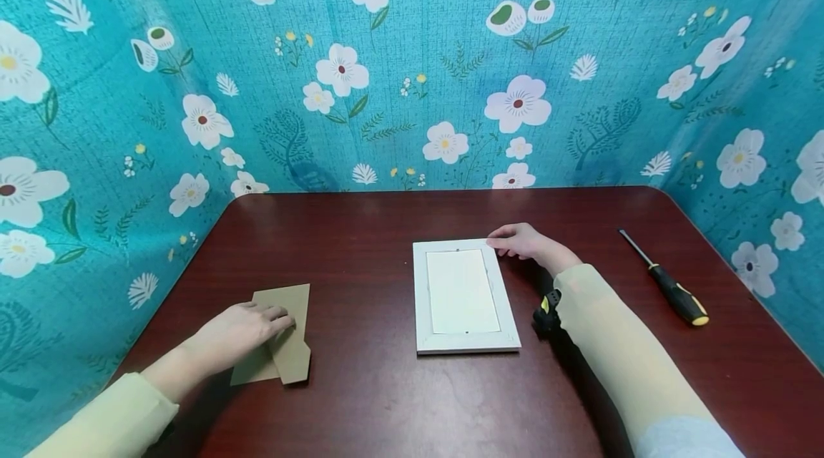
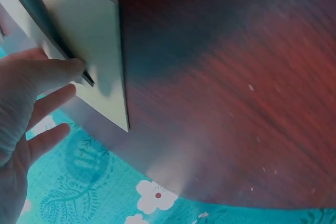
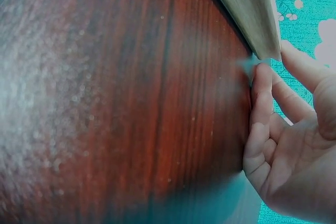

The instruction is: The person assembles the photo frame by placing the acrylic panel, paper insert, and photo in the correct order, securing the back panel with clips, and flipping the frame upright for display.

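Note:
On the left of the table, a brown cardboard frame back [image 1: 283, 297] lies with its fold-out stand [image 1: 295, 363] upward. My left hand [image 1: 234, 329] is over it. In the left wrist view, the thumb and a finger of that hand [image 2: 26, 93] pinch the stand's edge, other fingers spread apart. A white picture frame [image 1: 421, 300] lies flat near the middle, a pale sheet [image 1: 460, 293] showing inside its border. At its far right corner, my right hand [image 1: 524, 240] pinches the frame between thumb and fingers; the right wrist view shows this corner [image 3: 252, 14] close up.
A screwdriver [image 1: 676, 293] with a black and yellow handle lies at the right of the dark red wooden table [image 1: 360, 401]. Blue flowered cloth [image 1: 399, 86] hangs behind the table and along both sides.

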{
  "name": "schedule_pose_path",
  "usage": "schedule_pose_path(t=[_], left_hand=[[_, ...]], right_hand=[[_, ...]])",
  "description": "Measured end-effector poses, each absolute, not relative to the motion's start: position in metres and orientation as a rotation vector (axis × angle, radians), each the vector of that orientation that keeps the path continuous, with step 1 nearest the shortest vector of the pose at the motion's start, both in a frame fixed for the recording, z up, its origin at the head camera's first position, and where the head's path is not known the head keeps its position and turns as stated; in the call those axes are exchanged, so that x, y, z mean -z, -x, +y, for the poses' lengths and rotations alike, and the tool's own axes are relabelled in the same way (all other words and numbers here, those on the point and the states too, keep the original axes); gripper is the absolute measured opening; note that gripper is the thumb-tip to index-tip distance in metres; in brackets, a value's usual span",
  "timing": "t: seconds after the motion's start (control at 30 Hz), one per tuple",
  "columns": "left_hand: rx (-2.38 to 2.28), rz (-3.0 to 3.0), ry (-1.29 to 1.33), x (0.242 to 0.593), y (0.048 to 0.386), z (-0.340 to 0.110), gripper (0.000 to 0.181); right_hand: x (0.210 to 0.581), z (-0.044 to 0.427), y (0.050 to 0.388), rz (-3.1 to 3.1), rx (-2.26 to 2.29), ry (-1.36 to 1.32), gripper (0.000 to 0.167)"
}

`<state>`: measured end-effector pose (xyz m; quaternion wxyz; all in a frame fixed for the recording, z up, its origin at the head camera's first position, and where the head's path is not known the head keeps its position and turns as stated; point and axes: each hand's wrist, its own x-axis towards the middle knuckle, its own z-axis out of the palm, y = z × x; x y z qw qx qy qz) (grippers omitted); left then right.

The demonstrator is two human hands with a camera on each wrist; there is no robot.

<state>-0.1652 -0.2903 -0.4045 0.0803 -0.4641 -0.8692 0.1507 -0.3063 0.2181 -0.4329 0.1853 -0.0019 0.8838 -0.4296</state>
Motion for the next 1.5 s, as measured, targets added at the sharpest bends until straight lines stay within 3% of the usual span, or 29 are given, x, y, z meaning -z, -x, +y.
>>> schedule_pose_path(t=[0.4, 0.73, 1.5], left_hand=[[-0.724, -2.476, 1.504, 0.4, 0.166, -0.301, 0.061], [-0.715, -2.442, 1.486, 0.393, 0.174, -0.297, 0.063], [-0.716, -2.331, 1.489, 0.384, 0.203, -0.24, 0.061]], right_hand=[[0.432, 0.218, 0.308, 2.497, 1.224, 0.0, 0.045], [0.43, 0.218, 0.305, 2.505, 1.232, 0.005, 0.045], [0.436, 0.217, 0.305, 2.504, 1.245, -0.042, 0.044]])
